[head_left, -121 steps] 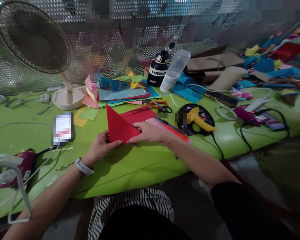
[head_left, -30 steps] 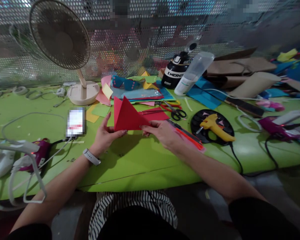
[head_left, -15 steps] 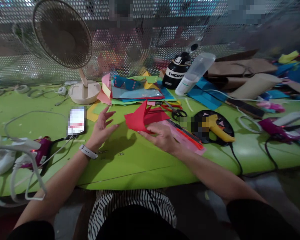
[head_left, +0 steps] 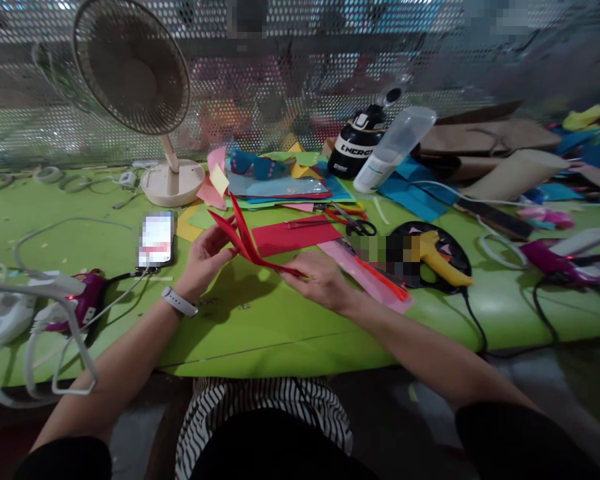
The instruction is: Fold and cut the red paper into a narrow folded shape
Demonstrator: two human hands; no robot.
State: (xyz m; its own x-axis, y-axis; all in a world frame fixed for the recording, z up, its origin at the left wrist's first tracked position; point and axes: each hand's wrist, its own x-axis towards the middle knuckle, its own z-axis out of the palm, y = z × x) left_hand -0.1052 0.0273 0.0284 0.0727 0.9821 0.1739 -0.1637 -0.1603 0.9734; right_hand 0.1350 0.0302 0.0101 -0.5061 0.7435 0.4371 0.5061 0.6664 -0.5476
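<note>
A folded piece of red paper is held above the green table, with flaps standing up at its left end. My right hand pinches its right end between thumb and fingers. At the left end my left hand has its thumb and curled fingers closed on the paper; some fingertips are hidden behind it. Behind the folded piece, a flat red sheet lies on the table with a thin metallic tool on top.
Scissors and a yellow glue gun on a black plate lie to the right. A phone and a fan stand left. Blue paper glasses rest on stacked sheets at the back, beside a black bottle.
The folded red paper has moved left and turned so it shows edge-on with its flaps spread. My left hand, apart from it before, now grips it. The flat red sheet behind is more exposed.
</note>
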